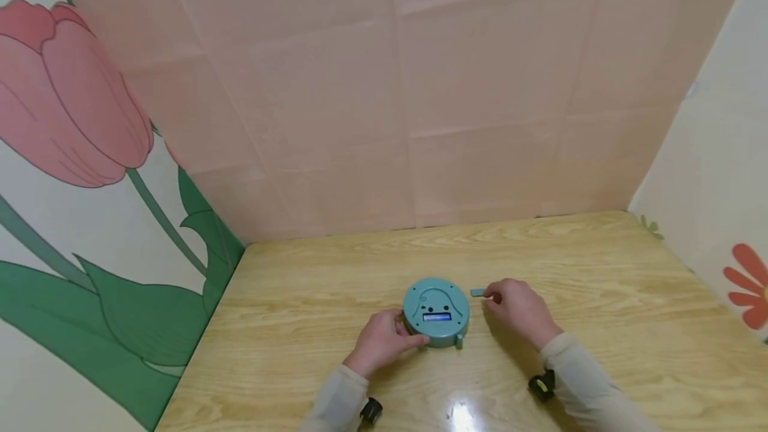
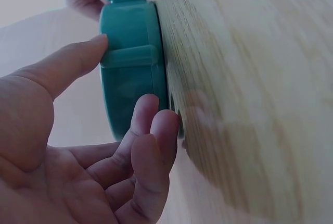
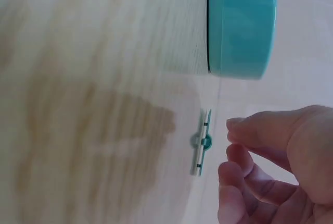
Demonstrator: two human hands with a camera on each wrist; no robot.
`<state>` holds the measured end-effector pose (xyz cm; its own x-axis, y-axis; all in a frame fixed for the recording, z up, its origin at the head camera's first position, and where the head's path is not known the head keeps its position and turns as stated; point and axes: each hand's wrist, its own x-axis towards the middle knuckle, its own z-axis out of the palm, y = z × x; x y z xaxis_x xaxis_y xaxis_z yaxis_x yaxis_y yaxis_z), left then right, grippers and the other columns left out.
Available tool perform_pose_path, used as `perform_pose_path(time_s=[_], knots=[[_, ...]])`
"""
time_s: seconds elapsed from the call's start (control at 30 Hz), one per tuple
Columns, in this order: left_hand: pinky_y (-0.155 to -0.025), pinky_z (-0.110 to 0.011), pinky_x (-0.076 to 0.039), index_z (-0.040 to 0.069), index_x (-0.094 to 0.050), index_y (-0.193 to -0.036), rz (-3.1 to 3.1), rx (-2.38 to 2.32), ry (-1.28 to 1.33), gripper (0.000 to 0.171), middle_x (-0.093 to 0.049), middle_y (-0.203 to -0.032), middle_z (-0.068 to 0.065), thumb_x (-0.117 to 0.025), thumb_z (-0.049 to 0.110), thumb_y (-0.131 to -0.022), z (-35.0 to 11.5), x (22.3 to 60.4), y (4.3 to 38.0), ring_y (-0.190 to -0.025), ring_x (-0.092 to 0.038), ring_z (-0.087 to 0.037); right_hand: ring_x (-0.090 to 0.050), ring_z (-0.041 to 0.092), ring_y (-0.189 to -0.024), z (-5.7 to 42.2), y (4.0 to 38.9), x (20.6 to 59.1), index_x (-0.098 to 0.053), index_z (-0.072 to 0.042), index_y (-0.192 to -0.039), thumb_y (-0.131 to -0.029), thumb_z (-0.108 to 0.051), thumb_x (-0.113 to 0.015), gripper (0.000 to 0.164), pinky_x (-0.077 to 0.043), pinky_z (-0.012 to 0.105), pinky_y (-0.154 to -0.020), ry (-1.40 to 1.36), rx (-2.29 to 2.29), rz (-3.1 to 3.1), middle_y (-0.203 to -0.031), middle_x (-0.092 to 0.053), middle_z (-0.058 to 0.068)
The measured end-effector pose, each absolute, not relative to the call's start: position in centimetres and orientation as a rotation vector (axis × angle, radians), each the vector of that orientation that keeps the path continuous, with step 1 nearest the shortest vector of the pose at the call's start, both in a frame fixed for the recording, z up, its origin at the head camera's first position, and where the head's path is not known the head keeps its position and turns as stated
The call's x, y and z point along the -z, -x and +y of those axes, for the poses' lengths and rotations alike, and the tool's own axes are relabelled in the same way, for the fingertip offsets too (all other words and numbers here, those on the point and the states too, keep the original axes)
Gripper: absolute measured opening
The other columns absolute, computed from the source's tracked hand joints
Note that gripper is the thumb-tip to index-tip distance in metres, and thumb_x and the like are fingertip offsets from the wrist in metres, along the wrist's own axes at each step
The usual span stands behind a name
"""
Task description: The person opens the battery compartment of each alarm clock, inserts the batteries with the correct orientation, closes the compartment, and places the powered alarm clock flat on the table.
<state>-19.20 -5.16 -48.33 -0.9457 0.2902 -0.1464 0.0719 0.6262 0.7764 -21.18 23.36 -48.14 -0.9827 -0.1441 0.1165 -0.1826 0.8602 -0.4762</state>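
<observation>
A round teal device [image 1: 436, 305] lies flat on the table, its upper face showing small dark holes and a rectangular recess [image 1: 437, 317] with something blue and white inside. My left hand [image 1: 384, 342] holds it at the near left side. The left thumb [image 2: 78, 60] rests against its side wall, and several other fingers curl near its lower edge. To the right of the device a small flat teal cover [image 3: 204, 143] with a clip lies on the table. My right hand [image 1: 517, 305] is just beside that cover, fingers loosely bent; in the right wrist view a gap separates them.
The wood-grain table [image 1: 300, 285] extends around both hands. A pink covered wall [image 1: 384, 119] stands along its back edge. Painted walls flank it, with a tulip [image 1: 72, 99] on the left one and a red flower [image 1: 750, 285] on the right one.
</observation>
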Motion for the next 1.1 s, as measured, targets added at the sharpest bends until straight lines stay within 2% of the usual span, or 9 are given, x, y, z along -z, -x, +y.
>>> perform_pose_path(time_s=[0.1, 0.33, 0.43, 0.53, 0.63, 0.7, 0.83, 1.1], knots=[[-0.047, -0.025, -0.041, 0.009, -0.068, -0.117, 2.575, -1.235, -0.287, 0.053, -0.062, -0.066, 0.003, -0.085, 0.041, -0.078, -5.2, 48.4, 19.3, -0.053, -0.052, -0.010, -0.061, 0.018, -0.076, 23.7, 21.3, 48.2, -0.076, -0.005, -0.097, -0.090, -0.011, -0.073, 0.010, -0.054, 0.039, -0.065, -0.250, -0.783, -2.975, -0.087, -0.069, 0.005], [-0.049, -0.025, -0.041, 0.004, -0.065, -0.124, 2.547, -1.263, -0.286, 0.061, -0.062, -0.068, 0.002, -0.084, 0.041, -0.080, -5.7, 48.4, 19.4, -0.055, -0.052, -0.010, -0.053, 0.018, -0.070, 24.0, 21.9, 48.5, -0.074, -0.005, -0.109, -0.092, -0.011, -0.070, 0.019, -0.045, 0.032, -0.058, -0.209, -0.867, -3.053, -0.084, -0.063, 0.005], [-0.049, -0.025, -0.041, 0.003, -0.066, -0.122, 2.541, -1.265, -0.286, 0.058, -0.062, -0.068, 0.002, -0.083, 0.041, -0.081, -5.7, 48.4, 19.5, -0.056, -0.051, -0.010, -0.053, 0.019, -0.071, 24.1, 22.2, 48.7, -0.074, -0.006, -0.111, -0.091, -0.011, -0.069, 0.020, -0.045, 0.033, -0.059, -0.212, -0.880, -3.061, -0.086, -0.064, 0.007], [-0.049, -0.025, -0.041, 0.003, -0.066, -0.121, 2.541, -1.270, -0.282, 0.056, -0.062, -0.068, 0.002, -0.082, 0.040, -0.082, -5.7, 48.4, 19.6, -0.056, -0.051, -0.011, -0.059, 0.022, -0.079, 24.2, 22.5, 48.7, -0.074, -0.007, -0.109, -0.091, -0.011, -0.070, 0.019, -0.051, 0.039, -0.065, -0.217, -0.867, -3.065, -0.093, -0.068, 0.010], [-0.049, -0.025, -0.042, 0.000, -0.062, -0.130, 2.556, -1.269, -0.274, 0.065, -0.062, -0.069, 0.002, -0.081, 0.040, -0.083, -5.7, 48.4, 19.7, -0.055, -0.052, -0.011, -0.063, 0.024, -0.085, 24.2, 22.6, 48.5, -0.075, -0.008, -0.106, -0.091, -0.010, -0.070, 0.016, -0.054, 0.043, -0.070, -0.204, -0.867, -3.078, -0.098, -0.070, 0.012], [-0.049, -0.026, -0.044, -0.002, -0.055, -0.139, 2.575, -1.270, -0.276, 0.075, -0.063, -0.070, 0.003, -0.081, 0.040, -0.083, -5.7, 48.5, 19.8, -0.056, -0.054, -0.011, -0.062, 0.023, -0.084, 24.1, 22.6, 48.3, -0.075, -0.008, -0.104, -0.091, -0.010, -0.071, 0.014, -0.053, 0.041, -0.068, -0.188, -0.881, -3.090, -0.096, -0.069, 0.010], [-0.051, -0.027, -0.047, -0.001, -0.048, -0.144, 2.594, -1.301, -0.311, 0.080, -0.064, -0.072, 0.004, -0.083, 0.037, -0.082, -5.7, 48.5, 19.9, -0.058, -0.057, -0.011, -0.060, 0.022, -0.082, 24.0, 22.7, 48.1, -0.076, -0.009, -0.101, -0.091, -0.007, -0.070, 0.011, -0.051, 0.039, -0.067, -0.161, -0.883, -3.116, -0.094, -0.069, 0.009], [-0.054, -0.027, -0.051, 0.000, -0.043, -0.148, 2.565, -1.348, -0.335, 0.085, -0.064, -0.076, 0.003, -0.084, 0.032, -0.081, -5.6, 48.6, 20.0, -0.064, -0.059, -0.010, -0.065, 0.026, -0.089, 24.0, 22.9, 48.1, -0.075, -0.008, -0.093, -0.089, -0.007, -0.072, 0.005, -0.054, 0.048, -0.075, -0.162, -0.842, -3.127, -0.095, -0.070, 0.008]])
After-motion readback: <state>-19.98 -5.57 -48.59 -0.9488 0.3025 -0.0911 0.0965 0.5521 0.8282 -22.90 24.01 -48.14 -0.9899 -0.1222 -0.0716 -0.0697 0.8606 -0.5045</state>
